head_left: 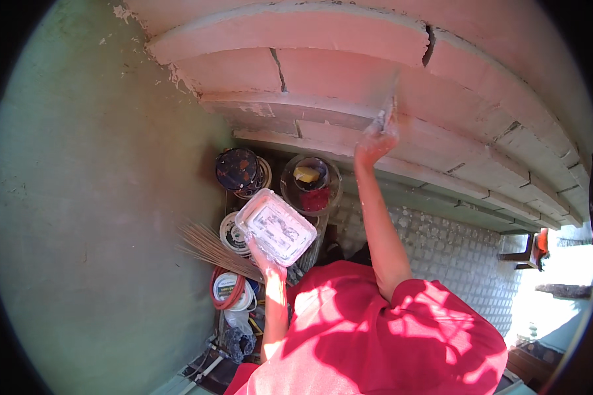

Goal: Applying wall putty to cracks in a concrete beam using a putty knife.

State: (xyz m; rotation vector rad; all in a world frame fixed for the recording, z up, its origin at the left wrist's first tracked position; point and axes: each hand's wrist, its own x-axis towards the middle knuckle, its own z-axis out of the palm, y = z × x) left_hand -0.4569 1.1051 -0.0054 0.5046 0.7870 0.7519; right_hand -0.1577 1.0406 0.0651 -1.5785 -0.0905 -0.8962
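My left hand (267, 261) grips the near edge of a rectangular plastic tub (277, 228), smeared inside with white paste. The tub is tilted so its inside faces up toward me. Farther up and to the right, my right hand (377, 143), coated in white, is closed on a thin, white-smeared tool (390, 113). Motion blurs the tool, and its exact kind does not show. It points away from me, close against the pink ledged surface (349, 76), which has dark vertical cracks.
A green wall (105, 197) stands at the left. Below the tub are a dark-lidded bucket (237, 168), a round basin (336, 191) holding a yellow item, a bundle of thin sticks (211, 247), and a white bucket with red hose (232, 291). Patterned paving (441, 250) lies right.
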